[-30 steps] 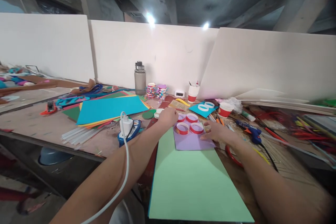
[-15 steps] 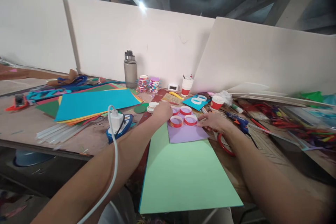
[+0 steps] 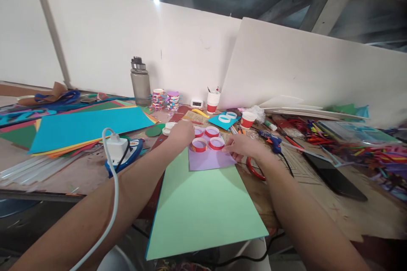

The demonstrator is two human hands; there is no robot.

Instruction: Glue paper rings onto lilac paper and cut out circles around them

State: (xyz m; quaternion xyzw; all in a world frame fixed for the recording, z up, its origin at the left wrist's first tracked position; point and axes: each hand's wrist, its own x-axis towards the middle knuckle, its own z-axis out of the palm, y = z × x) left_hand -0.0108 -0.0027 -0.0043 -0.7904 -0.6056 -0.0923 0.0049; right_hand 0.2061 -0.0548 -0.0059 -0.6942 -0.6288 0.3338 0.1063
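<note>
Several red paper rings [image 3: 216, 143] stand on a small purple sheet [image 3: 210, 159] at the far end of a light green sheet [image 3: 200, 207]. My left hand [image 3: 181, 132] rests at the left side of the rings, touching the nearest one [image 3: 199, 145]. Its fingers are curled and hidden behind the hand. My right hand [image 3: 239, 147] lies on the purple sheet's right edge, fingertips against the right ring, holding nothing I can see.
A stack of coloured sheets [image 3: 85, 125], a grey bottle [image 3: 140, 81], red paper cups [image 3: 247, 119], a blue glue gun [image 3: 272, 140], red scissors [image 3: 254, 168] and a dark phone [image 3: 335, 174] lie around. A white charger with cable [image 3: 116, 149] hangs over my left arm. White boards [image 3: 286, 67] stand behind.
The view has swung right and slightly down, shifting everything left in frame. Both hands stay at the red rings on the purple sheet, with the right fingers closer to the ring.
</note>
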